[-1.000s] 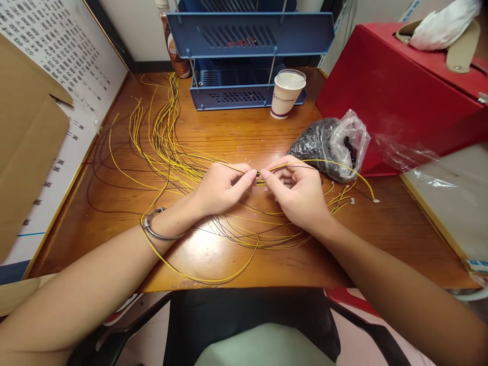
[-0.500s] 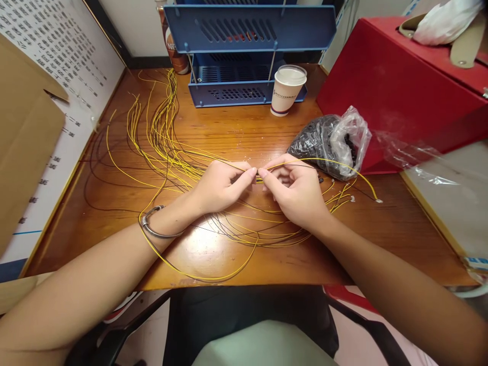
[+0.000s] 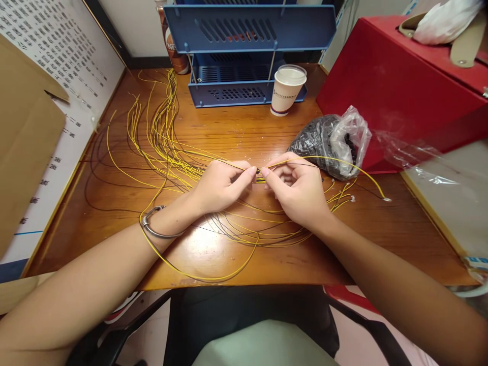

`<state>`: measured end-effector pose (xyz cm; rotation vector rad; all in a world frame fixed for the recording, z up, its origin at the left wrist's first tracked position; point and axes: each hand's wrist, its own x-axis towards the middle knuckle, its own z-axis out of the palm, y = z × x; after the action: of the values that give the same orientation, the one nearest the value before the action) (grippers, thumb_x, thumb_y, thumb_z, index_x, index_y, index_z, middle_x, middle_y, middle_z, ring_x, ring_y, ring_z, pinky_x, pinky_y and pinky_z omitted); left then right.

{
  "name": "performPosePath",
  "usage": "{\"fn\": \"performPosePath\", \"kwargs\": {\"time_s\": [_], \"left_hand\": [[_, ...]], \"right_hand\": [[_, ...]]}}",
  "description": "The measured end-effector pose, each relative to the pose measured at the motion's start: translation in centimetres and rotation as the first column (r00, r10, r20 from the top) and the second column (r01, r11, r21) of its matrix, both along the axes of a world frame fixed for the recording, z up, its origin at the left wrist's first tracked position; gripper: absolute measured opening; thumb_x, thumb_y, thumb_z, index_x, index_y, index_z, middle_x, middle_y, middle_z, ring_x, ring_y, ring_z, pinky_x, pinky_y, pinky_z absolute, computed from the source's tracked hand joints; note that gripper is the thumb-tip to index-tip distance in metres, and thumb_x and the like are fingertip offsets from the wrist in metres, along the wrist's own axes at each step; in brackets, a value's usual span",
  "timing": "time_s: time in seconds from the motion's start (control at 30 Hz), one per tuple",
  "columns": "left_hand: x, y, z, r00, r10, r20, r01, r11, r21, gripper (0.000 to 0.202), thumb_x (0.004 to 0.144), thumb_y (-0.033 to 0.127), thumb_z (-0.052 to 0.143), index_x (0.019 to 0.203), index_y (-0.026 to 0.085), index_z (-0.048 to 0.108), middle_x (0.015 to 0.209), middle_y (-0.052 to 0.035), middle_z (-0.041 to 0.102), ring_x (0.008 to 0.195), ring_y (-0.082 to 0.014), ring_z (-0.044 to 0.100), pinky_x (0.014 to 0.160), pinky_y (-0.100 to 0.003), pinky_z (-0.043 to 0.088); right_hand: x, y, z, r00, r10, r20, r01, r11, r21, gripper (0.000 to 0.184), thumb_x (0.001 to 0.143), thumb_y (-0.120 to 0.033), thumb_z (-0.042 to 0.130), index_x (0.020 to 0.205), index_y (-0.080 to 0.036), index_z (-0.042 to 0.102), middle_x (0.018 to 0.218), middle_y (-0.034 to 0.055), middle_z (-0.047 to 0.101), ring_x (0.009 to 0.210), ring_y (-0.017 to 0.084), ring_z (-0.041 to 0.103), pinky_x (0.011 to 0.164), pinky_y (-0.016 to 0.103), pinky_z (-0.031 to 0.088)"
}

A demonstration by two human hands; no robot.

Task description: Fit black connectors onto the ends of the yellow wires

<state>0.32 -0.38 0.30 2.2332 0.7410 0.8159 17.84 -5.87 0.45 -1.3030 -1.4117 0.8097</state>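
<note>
Head view: thin yellow-and-black wire pair (image 3: 366, 174) stretched between hands above middle of desk. Left hand (image 3: 226, 185) grasping it, thumb against forefinger; right hand (image 3: 299, 188) pinching it likewise, fingertips nearly meeting. Dark detail at pinch too small to identify. Free end arcs right to small white connector (image 3: 387, 200). Loose wire bundle (image 3: 163, 127), slender, curling, fanned over glossy grained wooden desk (image 3: 389, 229). Crinkled clear plastic bag (image 3: 314, 142), dark contents, beyond right hand. Smooth paper cup (image 3: 287, 91) upright beside slotted blue rack (image 3: 247, 30).
</note>
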Motion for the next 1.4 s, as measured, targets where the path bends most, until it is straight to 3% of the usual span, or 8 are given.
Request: {"fn": "performPosePath", "kwargs": {"time_s": [0.57, 0.87, 1.17, 1.4], "left_hand": [[-0.03, 0.05, 0.13, 0.998, -0.059, 0.028, 0.059, 0.998, 0.011, 0.040, 0.101, 0.026, 0.045, 0.069, 0.014, 0.065, 0.058, -0.0002, 0.060, 0.054, -0.0092, 0.053, 0.056, -0.022, 0.041], [0.01, -0.05, 0.15, 1.000, 0.019, 0.017, -0.019, 0.999, 0.030, 0.043, 0.101, 0.026, 0.045, 0.064, 0.014, 0.063, 0.063, -0.0013, 0.065, 0.056, -0.0095, 0.057, 0.058, -0.022, 0.042], [-0.02, -0.09, 0.36, 1.000, -0.006, 0.024, 0.006, 1.000, 0.005, 0.040, 0.101, 0.025, 0.045, 0.070, 0.013, 0.067, 0.061, -0.0015, 0.064, 0.056, -0.0094, 0.057, 0.055, -0.021, 0.042], [0.02, -0.05, 0.24, 1.000, 0.005, 0.026, -0.005, 1.000, 0.011, 0.040, 0.101, 0.025, 0.045, 0.070, 0.013, 0.067, 0.063, -0.0021, 0.065, 0.056, -0.0092, 0.057, 0.056, -0.021, 0.042]], "right_hand": [[-0.35, -0.21, 0.18, 0.997, 0.060, -0.038, -0.060, 0.998, -0.010, 0.011, 0.085, -0.025, 0.069, 0.082, -0.019, 0.059, 0.062, -0.0036, 0.064, 0.054, 0.010, 0.060, 0.049, 0.023, 0.042], [-0.10, -0.02, 0.41, 0.998, -0.018, -0.064, 0.017, 1.000, -0.022, 0.016, 0.084, -0.031, 0.072, 0.085, -0.020, 0.059, 0.061, -0.0035, 0.061, 0.052, 0.010, 0.056, 0.047, 0.024, 0.041], [-0.18, -0.05, 0.30, 0.997, 0.026, -0.076, -0.025, 1.000, 0.010, 0.012, 0.085, -0.025, 0.071, 0.081, -0.019, 0.061, 0.065, -0.0024, 0.061, 0.053, 0.010, 0.056, 0.047, 0.024, 0.041], [-0.24, -0.06, 0.27, 0.998, -0.005, -0.069, 0.004, 1.000, -0.021, 0.017, 0.083, -0.031, 0.073, 0.087, -0.020, 0.061, 0.061, -0.0044, 0.059, 0.052, 0.010, 0.055, 0.046, 0.023, 0.039]]}}
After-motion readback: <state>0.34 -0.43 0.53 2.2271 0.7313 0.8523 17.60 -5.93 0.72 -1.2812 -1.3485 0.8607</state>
